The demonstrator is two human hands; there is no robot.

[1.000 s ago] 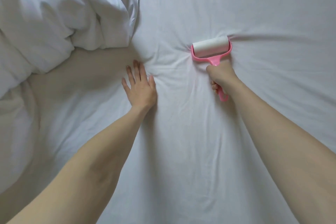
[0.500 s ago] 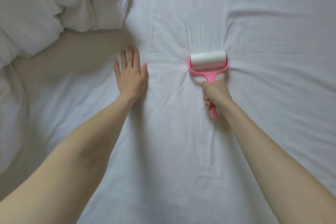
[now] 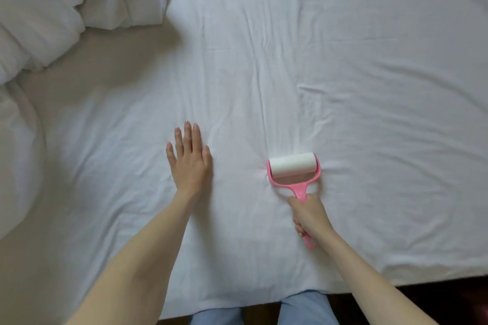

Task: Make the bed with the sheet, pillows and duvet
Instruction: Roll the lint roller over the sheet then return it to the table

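The left hand lay flat on the white fitted sheet, palm down, fingers straight and held close together, pointing toward twelve o'clock. It held nothing. Its bare forearm ran back toward seven o'clock and left the frame at the bottom edge.

The right hand was curled tightly round the pink handle of a lint roller, at about four o'clock from the left hand and near it but not touching. The roller's white paper drum sat at the twelve o'clock end of the handle, lying crosswise on the sheet inside a pink frame. The looped tail of the handle stuck out below the fist toward five o'clock. Small creases in the sheet gathered at the drum's left end.

The sheet covered nearly the whole view, smooth in places and lightly wrinkled, with longer folds running toward twelve and two o'clock above the roller. A white duvet was bunched in a puffy heap at ten to eleven o'clock, well apart from both hands, with more of its bulk trailing down the nine o'clock edge. It cast a soft shadow on the sheet beside it.

At six o'clock the mattress edge ended, and the person's legs in light blue trousers stood against it. Dark floor showed at five o'clock
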